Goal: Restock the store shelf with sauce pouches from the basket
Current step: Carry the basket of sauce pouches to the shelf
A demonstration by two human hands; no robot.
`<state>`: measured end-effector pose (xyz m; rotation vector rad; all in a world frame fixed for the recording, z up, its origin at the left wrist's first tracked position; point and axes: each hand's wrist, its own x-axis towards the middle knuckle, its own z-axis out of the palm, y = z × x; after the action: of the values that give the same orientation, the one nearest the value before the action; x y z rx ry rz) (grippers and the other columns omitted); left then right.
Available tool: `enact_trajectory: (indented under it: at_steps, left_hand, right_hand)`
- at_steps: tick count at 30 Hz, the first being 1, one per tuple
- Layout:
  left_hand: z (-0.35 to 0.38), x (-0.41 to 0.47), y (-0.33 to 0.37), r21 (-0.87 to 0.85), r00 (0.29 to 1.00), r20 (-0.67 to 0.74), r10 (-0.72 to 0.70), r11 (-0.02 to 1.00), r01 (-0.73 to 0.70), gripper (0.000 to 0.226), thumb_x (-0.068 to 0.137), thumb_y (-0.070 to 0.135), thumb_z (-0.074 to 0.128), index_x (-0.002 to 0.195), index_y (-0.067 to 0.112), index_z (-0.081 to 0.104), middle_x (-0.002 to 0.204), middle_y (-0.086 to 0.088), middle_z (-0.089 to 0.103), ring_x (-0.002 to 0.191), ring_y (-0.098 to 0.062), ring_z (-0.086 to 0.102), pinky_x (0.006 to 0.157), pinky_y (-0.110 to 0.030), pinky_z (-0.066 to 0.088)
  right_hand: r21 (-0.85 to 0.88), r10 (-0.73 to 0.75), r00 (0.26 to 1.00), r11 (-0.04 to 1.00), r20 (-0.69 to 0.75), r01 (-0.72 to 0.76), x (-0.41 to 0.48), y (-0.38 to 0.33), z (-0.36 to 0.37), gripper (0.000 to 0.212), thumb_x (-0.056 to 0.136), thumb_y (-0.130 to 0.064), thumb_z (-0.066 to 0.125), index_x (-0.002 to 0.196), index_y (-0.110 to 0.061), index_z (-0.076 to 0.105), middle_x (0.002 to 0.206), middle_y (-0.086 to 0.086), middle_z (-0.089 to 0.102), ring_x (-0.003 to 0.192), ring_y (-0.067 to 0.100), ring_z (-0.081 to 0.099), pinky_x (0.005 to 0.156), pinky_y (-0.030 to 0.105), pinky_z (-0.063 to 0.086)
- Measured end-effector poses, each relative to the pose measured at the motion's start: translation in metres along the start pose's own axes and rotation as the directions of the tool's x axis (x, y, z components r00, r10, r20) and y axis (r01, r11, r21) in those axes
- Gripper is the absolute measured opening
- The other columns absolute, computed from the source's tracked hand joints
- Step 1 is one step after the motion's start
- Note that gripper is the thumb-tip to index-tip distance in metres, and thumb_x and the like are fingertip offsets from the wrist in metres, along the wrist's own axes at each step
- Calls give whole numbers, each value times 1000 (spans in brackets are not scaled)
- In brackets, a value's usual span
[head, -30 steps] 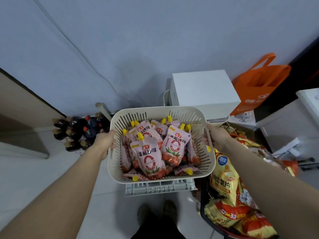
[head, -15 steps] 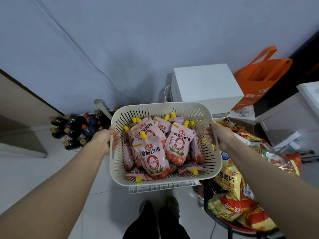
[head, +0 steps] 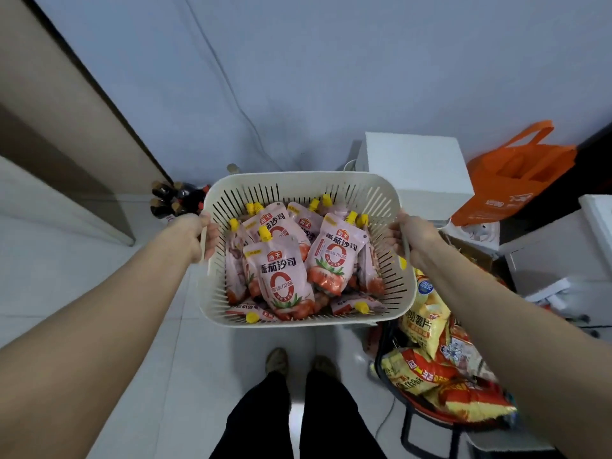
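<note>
Lower pouches (head: 356, 304) buried, uncountable

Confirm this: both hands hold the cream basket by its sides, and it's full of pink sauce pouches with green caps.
Not quite. The head view shows the left hand and right hand holding the cream basket by its sides, and it is full of pink sauce pouches, but their caps are yellow, not green.

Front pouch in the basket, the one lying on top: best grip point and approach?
Pinch the pouch by the neck under its yellow cap, coming from above. It lies face-up on the pile with the spout toward the basket's far wall, clear of neighbours; the flat body offers little purchase.
</note>
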<state>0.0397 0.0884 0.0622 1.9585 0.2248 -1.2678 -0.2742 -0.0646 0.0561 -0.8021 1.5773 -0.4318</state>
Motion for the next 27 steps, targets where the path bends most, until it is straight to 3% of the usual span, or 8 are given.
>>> enact_trajectory:
  at_steps: [3,5,8,12,15,19,24,27]
  left_hand:
    - [-34,-24,-23,-97,999,-52,0,995,-5,44,99,39,35,65,13,47,38,0,51,21,-11,42,37,-16,34]
    - [-57,-44,-44,-199,994,-105,-16,980,-5,44,98,40,36,65,14,48,25,2,47,15,-9,39,41,-18,34]
    - [-88,-77,-80,-330,983,-173,-67,944,6,44,99,39,35,65,14,48,24,2,47,14,-9,39,51,-22,30]
    - [-135,-113,-142,-526,959,-236,-157,851,10,43,98,38,39,64,14,49,25,4,48,23,-10,45,51,-21,31]
    - [-177,-136,-195,-649,936,-263,-235,761,8,42,97,38,41,64,13,50,26,3,49,25,-11,47,50,-22,31]
    - [-235,-166,-266,-755,904,-285,-317,655,-8,43,98,38,40,63,13,49,24,4,47,52,-10,40,52,-20,29]
    - [-313,-209,-354,-841,840,-345,-418,536,-79,44,98,36,39,62,13,48,33,4,50,52,-10,37,50,-20,27]
    - [-356,-234,-400,-865,785,-383,-488,488,-118,44,99,35,38,62,14,48,28,4,48,52,-10,37,50,-21,27]
  right_hand:
    - [-56,-49,995,997,83,54,-22,-8,16,41,97,-36,44,65,-11,51,55,4,50,36,11,43,31,17,31]
    - [-101,-55,990,993,133,69,-33,-13,28,42,95,-37,48,64,-9,54,53,5,54,40,13,46,37,20,34]
    - [-196,-86,975,972,207,127,-53,-17,52,39,95,-34,47,64,-10,55,49,2,55,37,10,47,36,16,34]
    - [-276,-86,929,941,359,194,-88,-15,101,38,96,-35,47,67,-10,52,55,3,51,39,10,46,34,17,32]
    - [-339,-77,881,905,467,259,-122,1,145,29,95,-30,51,74,-11,53,55,2,50,28,7,45,32,14,31]
    - [-443,-27,835,838,550,319,-180,45,208,35,95,-34,51,69,-10,53,52,3,51,27,8,44,31,12,31]
    - [-519,61,754,761,654,389,-260,121,285,37,95,-35,45,66,-12,48,57,3,49,29,8,43,30,11,27]
    - [-561,136,690,701,711,440,-308,164,327,42,96,-37,42,63,-11,47,59,6,48,24,7,41,27,7,24]
